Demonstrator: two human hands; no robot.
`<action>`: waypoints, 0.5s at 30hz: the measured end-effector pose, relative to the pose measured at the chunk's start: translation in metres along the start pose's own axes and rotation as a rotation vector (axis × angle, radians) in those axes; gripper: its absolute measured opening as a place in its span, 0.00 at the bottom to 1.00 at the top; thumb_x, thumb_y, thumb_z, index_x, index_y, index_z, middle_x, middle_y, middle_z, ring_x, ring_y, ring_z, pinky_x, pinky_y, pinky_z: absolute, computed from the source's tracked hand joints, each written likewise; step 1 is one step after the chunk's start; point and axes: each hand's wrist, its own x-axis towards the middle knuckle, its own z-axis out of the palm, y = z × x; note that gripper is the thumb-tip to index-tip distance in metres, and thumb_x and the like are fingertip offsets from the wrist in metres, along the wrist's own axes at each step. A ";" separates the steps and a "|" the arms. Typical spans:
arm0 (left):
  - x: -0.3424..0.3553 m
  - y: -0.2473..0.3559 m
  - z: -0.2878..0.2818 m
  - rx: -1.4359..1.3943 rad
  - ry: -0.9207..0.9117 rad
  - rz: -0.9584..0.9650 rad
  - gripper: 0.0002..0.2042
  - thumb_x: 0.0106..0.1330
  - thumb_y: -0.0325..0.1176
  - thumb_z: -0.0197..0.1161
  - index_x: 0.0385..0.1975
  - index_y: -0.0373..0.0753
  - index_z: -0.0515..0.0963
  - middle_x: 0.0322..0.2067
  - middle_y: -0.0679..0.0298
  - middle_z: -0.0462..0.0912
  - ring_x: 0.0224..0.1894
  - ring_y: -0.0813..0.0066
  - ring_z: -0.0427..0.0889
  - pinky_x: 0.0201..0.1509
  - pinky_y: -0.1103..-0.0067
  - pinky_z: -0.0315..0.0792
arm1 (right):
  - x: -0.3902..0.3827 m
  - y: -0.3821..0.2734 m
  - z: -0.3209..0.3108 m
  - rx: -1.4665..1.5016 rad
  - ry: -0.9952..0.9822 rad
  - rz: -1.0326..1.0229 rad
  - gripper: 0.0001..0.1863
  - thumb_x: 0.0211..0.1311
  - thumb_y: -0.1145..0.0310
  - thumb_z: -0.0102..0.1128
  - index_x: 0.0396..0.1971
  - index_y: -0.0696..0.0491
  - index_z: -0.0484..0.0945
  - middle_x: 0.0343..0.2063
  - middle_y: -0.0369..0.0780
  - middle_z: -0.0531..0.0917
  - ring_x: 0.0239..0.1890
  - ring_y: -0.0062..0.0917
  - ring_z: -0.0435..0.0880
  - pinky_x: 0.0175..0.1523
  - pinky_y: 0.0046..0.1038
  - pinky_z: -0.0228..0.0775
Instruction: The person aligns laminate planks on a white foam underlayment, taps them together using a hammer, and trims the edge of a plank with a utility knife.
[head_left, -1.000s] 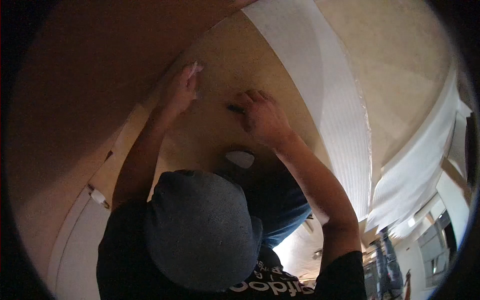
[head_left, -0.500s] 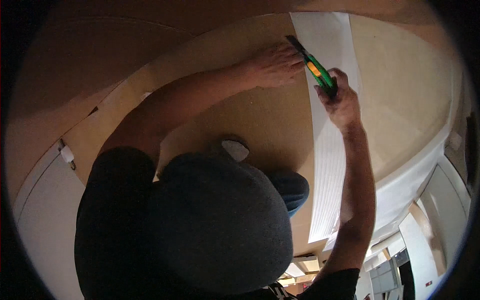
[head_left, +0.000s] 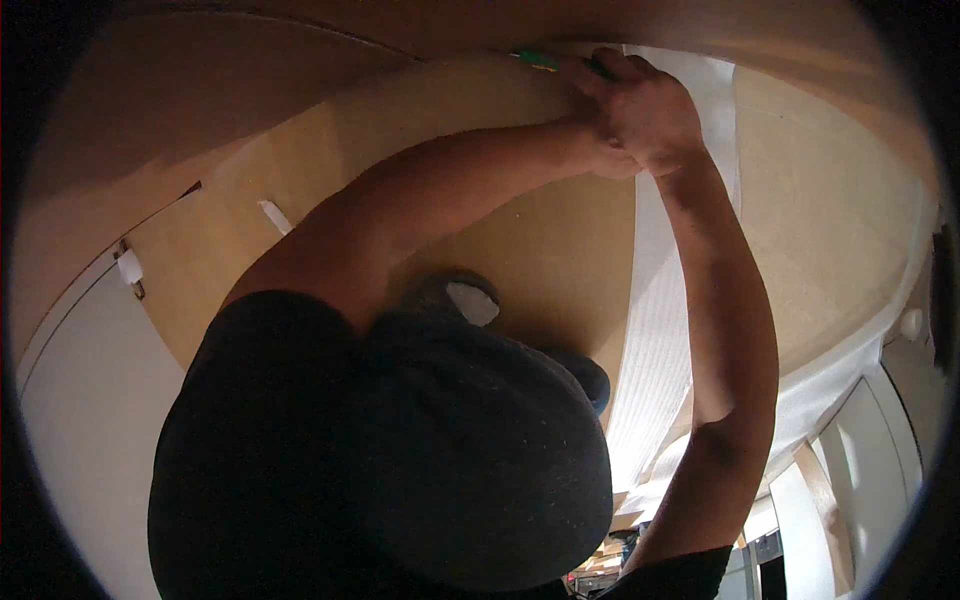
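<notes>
My right hand (head_left: 652, 115) is closed around a green utility knife (head_left: 537, 61) at the far end of a tan board (head_left: 540, 240). The knife's front points left, toward the board's far edge; its grip is mostly hidden in my fingers. Just under my right hand lies my left hand (head_left: 608, 160), reaching in from the left. Its fingers are covered by the right hand, so their pose does not show. A long white ribbed strip (head_left: 655, 290) runs over the board toward me, beside and under my right hand.
A brown wall-like surface (head_left: 300, 60) rises along the far side. Right of the strip lies a pale tan sheet (head_left: 800, 200) with white wrapping (head_left: 830, 375) along its near edge. At the left are a small white piece (head_left: 274, 216) and a white-wrapped fitting (head_left: 129, 268).
My right hand has moved farther away and to the left, crossing over my left hand. The knife has swung to point left. My left hand has shifted slightly right.
</notes>
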 end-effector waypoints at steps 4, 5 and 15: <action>0.012 -0.003 -0.003 0.052 0.019 0.049 0.15 0.70 0.41 0.53 0.46 0.46 0.84 0.49 0.64 0.85 0.57 0.65 0.78 0.63 0.61 0.70 | 0.000 0.007 0.010 -0.082 0.102 0.001 0.30 0.57 0.66 0.61 0.63 0.33 0.78 0.53 0.36 0.81 0.53 0.34 0.84 0.50 0.35 0.82; 0.018 -0.003 -0.002 0.064 0.035 0.059 0.14 0.70 0.40 0.53 0.45 0.46 0.85 0.49 0.65 0.85 0.56 0.65 0.79 0.63 0.61 0.71 | -0.001 0.012 0.010 -0.086 0.096 0.008 0.30 0.57 0.66 0.61 0.63 0.33 0.78 0.53 0.36 0.81 0.53 0.34 0.84 0.50 0.35 0.82; 0.014 0.001 0.007 0.070 0.058 0.115 0.12 0.66 0.38 0.56 0.40 0.48 0.86 0.41 0.65 0.88 0.51 0.63 0.81 0.56 0.60 0.75 | -0.012 0.042 0.015 -0.213 0.253 -0.076 0.24 0.56 0.69 0.67 0.55 0.42 0.83 0.46 0.35 0.84 0.40 0.28 0.86 0.44 0.30 0.83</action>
